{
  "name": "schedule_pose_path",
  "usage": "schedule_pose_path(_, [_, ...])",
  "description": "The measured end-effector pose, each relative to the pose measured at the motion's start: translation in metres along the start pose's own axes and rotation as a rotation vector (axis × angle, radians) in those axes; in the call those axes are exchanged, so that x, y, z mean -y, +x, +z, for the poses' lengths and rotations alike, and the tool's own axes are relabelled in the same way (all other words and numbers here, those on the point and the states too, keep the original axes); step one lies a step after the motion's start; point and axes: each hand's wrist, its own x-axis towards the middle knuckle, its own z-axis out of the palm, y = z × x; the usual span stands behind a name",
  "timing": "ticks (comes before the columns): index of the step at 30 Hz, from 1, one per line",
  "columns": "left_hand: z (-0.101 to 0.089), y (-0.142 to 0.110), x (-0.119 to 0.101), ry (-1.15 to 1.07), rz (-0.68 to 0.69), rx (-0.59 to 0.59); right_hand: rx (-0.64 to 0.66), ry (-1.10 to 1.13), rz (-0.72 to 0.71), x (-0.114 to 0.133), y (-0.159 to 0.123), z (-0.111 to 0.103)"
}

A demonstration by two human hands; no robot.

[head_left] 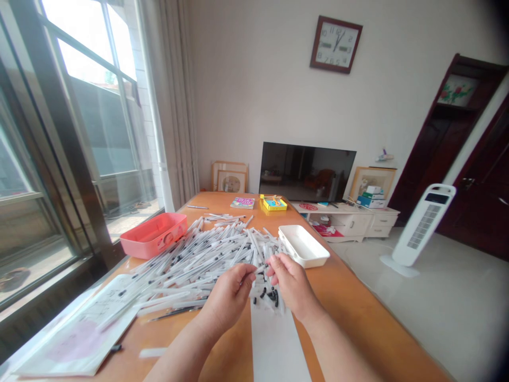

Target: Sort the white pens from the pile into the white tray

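My left hand (pixel 235 289) and my right hand (pixel 289 281) meet over the near edge of a large pile of pens. Between their pinched fingertips is a short stretch of a pale pen (pixel 261 269); most of it is hidden by the fingers. Beneath my hands, several small black pen caps (pixel 273 296) lie on a long white paper strip (pixel 276 339). The loose whitish pens (pixel 210 249), many with dark ends, spread out to the left and beyond my hands.
A pink tray (pixel 137 241) stands left of the pile, a white tray (pixel 296 239) right. Near left lies a paper booklet (pixel 75 339). Farther back on the wooden table (pixel 358 323) are a yellow box (pixel 274 204), a colourful booklet (pixel 242 202) and a single pen (pixel 198 207).
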Motion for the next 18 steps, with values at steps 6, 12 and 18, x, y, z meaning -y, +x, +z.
schedule_pose_path(6, [0.000,0.000,-0.001,-0.005,0.004,-0.028,0.025,-0.044,-0.004,-0.001,-0.001,0.001])
schedule_pose_path(12, [0.001,0.001,-0.002,-0.001,0.024,-0.006,-0.032,-0.091,-0.015,-0.003,0.000,0.002])
schedule_pose_path(18, [0.004,0.000,0.005,-0.043,-0.046,-0.001,0.069,0.012,0.011,0.005,-0.002,0.002])
